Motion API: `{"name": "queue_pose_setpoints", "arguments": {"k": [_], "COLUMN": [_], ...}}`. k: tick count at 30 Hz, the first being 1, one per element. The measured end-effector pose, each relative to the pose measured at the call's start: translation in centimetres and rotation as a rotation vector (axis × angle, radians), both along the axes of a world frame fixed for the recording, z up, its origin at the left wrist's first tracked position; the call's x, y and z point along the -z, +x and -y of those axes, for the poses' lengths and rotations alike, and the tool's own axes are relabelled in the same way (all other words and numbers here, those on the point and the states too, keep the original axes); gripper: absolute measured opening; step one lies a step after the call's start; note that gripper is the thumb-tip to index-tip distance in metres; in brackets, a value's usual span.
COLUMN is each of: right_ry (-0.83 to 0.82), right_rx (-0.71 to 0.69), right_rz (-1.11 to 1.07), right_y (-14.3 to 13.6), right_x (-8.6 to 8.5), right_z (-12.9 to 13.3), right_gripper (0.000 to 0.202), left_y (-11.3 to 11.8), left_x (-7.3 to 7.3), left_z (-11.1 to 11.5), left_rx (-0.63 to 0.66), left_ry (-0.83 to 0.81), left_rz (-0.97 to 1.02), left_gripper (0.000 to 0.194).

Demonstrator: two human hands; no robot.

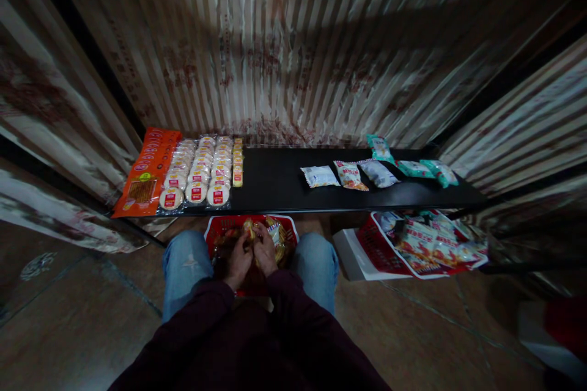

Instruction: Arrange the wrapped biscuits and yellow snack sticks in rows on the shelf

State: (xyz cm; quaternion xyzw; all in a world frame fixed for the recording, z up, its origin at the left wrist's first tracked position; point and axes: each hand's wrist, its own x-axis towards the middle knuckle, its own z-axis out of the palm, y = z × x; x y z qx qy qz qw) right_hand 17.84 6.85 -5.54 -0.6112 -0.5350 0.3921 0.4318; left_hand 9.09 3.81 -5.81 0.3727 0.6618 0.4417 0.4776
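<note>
Both hands meet over a red basket [293,231] between my knees, which holds small wrapped snacks. My left hand [239,258] and my right hand [265,250] are closed together on a small yellow packet [249,228]. On the black shelf [275,180] ahead, at the left, lie an orange bag [153,165], rows of round wrapped cakes [196,191] and a column of small yellow packets [237,176]. White packets [320,176] and green packets [415,168] are spread over the shelf's right half.
Right of my knees, a second red basket [380,250] full of snack bags leans on a white box [351,253]. A striped curtain [275,55] hangs behind the shelf. Dark posts stand at both sides. A red and white object [557,330] is at the lower right.
</note>
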Motion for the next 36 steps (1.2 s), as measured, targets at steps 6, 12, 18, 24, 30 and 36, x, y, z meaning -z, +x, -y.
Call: {"name": "queue_pose_setpoints", "arguments": {"k": [6,12,18,24,30,36], "right_ry": [0.027,0.081,0.090,0.079,0.151,0.289], "right_rx": [0.026,0.009,0.004,0.099,0.038,-0.072], "right_rz": [0.020,-0.025,-0.045,0.076,0.088,0.252], "right_y": [-0.2,-0.6,-0.8,-0.5,-0.4,-0.5], "right_x": [-1.4,-1.3,-1.1,0.4,0.7,-1.0], "right_z": [0.7,1.1,1.5,1.2,1.7,2.6], "right_gripper": [0.047,0.041,0.039,0.036,0.037,0.048], "left_y": [0.4,0.7,0.3,-0.4,-0.3,0.0], "left_x": [-0.7,-1.0,-1.8,-2.7,-2.4,-2.0], "left_z": [-0.5,-0.7,-0.8,-0.6,-0.2,-0.3], "left_rx": [-0.170,-0.295,-0.352,-0.350,-0.450,-0.507], "left_ry": [-0.034,-0.093,-0.315,-0.384,-0.407,-0.410], "left_rz": [0.277,0.603,0.840,0.984,1.151,1.142], "left_gripper": [0.026,0.024,0.017,0.022,0.018,0.013]}}
